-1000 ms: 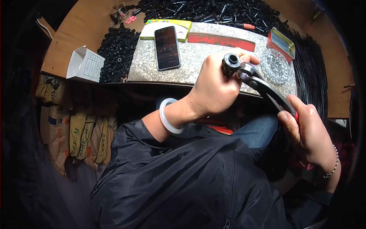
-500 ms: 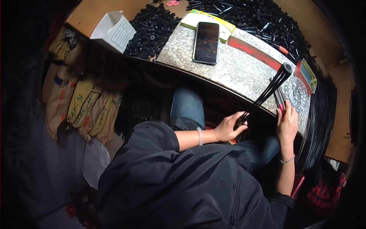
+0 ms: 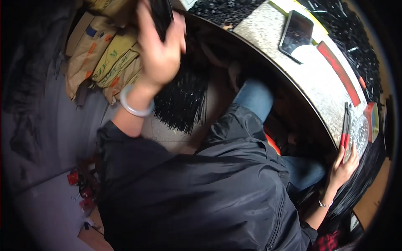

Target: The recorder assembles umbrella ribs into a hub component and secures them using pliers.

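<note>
My left hand (image 3: 161, 56), smeared by motion, is raised at the upper left above the stacked sacks. Between its thumb and fingers is a dark bundle of thin black strips (image 3: 161, 19), cut off by the picture's top edge. At the right, my right hand (image 3: 344, 169) has its fingers around the red handles of a pair of pliers (image 3: 346, 129). Those pliers lie against the speckled worktop (image 3: 322, 90), jaws pointing away from me, beside a clear, shiny plastic piece (image 3: 359, 130).
A phone (image 3: 296, 35) lies on the worktop near a red strip (image 3: 340, 73). Piles of small black parts (image 3: 356, 46) cover the far side. Brown sacks (image 3: 94, 54) and long black strips (image 3: 184, 100) stand at the left. A small box (image 3: 372, 121) sits at the right edge.
My left hand has swung from the worktop's front edge to the upper left with the black bundle. My view has turned left. My right hand stays at the pliers.
</note>
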`<state>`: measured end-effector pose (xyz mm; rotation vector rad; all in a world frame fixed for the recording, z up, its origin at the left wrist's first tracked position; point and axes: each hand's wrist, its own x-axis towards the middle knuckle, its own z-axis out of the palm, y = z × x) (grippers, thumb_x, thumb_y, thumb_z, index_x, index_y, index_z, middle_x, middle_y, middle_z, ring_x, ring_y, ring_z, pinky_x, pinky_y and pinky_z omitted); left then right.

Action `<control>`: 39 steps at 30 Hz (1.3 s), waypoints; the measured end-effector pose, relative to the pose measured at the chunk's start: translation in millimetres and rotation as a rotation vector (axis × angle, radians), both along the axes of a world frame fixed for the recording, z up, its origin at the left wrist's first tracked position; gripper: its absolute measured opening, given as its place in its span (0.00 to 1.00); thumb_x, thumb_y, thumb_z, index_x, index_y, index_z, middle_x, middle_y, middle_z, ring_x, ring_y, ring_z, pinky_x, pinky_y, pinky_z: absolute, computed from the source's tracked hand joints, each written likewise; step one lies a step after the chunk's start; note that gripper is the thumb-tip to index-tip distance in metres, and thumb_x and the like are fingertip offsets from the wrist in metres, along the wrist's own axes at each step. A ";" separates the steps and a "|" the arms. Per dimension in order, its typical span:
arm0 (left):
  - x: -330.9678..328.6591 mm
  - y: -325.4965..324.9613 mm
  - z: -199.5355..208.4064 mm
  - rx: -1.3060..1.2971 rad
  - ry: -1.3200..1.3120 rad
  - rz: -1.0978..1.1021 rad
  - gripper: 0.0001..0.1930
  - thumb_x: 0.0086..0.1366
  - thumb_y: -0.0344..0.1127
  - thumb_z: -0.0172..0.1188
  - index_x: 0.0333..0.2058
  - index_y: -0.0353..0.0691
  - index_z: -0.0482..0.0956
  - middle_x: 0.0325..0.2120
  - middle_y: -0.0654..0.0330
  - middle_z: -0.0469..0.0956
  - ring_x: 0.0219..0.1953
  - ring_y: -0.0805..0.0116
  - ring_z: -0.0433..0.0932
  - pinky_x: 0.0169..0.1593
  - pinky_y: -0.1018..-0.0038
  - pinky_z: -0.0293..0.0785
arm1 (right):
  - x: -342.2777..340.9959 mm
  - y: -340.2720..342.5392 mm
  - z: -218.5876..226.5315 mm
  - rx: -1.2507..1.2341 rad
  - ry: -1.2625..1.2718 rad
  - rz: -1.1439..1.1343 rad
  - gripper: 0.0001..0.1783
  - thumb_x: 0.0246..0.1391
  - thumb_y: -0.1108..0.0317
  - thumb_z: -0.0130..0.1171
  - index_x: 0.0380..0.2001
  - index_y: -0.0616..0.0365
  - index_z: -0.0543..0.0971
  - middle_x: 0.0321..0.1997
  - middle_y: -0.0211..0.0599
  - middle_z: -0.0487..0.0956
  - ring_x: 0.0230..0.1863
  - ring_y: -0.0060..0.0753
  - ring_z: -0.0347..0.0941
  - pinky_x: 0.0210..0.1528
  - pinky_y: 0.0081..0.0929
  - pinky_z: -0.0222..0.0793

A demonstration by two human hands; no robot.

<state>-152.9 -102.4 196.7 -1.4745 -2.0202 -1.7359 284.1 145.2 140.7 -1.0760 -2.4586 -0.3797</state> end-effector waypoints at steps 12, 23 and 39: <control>32.8 -207.0 -326.7 -1.180 -0.142 0.399 0.49 0.53 0.42 0.65 0.65 0.56 0.39 0.57 0.40 0.58 0.48 0.36 0.69 0.47 0.53 0.71 | 28.5 -19.3 -2.4 -0.072 -0.020 -0.123 0.18 0.57 0.62 0.56 0.49 0.57 0.73 0.42 0.49 0.76 0.41 0.43 0.72 0.43 0.34 0.68; 46.1 2.8 -218.7 -0.603 -0.037 -0.164 0.11 0.59 0.26 0.56 0.42 0.36 0.76 0.33 0.53 0.75 0.35 0.60 0.77 0.39 0.72 0.73 | 175.6 54.7 19.3 0.119 0.007 -0.670 0.19 0.51 0.59 0.59 0.42 0.60 0.75 0.42 0.41 0.76 0.47 0.45 0.68 0.48 0.39 0.65; 170.7 105.7 -113.8 -0.366 0.151 -0.659 0.10 0.53 0.23 0.58 0.36 0.35 0.79 0.29 0.53 0.78 0.31 0.56 0.75 0.37 0.70 0.71 | 322.6 178.8 6.7 -0.285 0.065 -1.228 0.16 0.46 0.65 0.56 0.38 0.61 0.79 0.45 0.51 0.77 0.49 0.51 0.73 0.50 0.43 0.70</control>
